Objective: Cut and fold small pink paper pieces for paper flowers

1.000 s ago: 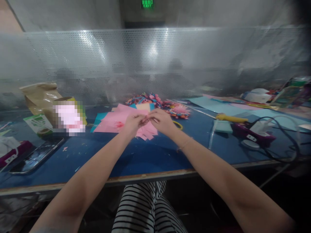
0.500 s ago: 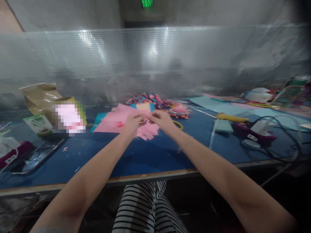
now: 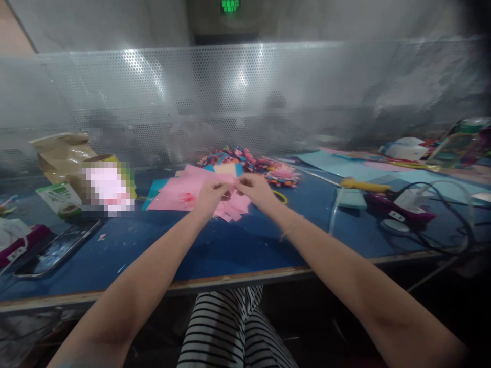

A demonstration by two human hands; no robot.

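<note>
My left hand (image 3: 214,195) and my right hand (image 3: 256,191) meet over the pink paper, fingertips nearly touching. Between them they pinch a small piece of pink paper (image 3: 231,180), partly hidden by the fingers. Several cut pink paper pieces (image 3: 232,209) lie spread on the table just below the hands. To the left, large pink sheets (image 3: 174,194) with a red mark rest over blue paper (image 3: 151,197). Behind the hands is a heap of colourful paper flowers (image 3: 236,156), one pink and orange flower (image 3: 283,175) at its right end.
On the left are a phone (image 3: 57,250), a brown bag (image 3: 57,156), a green-and-white packet (image 3: 59,199) and a purple power strip (image 3: 30,243). To the right, a yellow glue gun (image 3: 364,185) lies near a second strip and looping cables (image 3: 468,230). A perforated screen (image 3: 215,82) stands behind the table.
Both hands stay almost in place, with fingers shifting slightly at the small pink piece. The whole view has moved a little; objects on the table lie as before.
</note>
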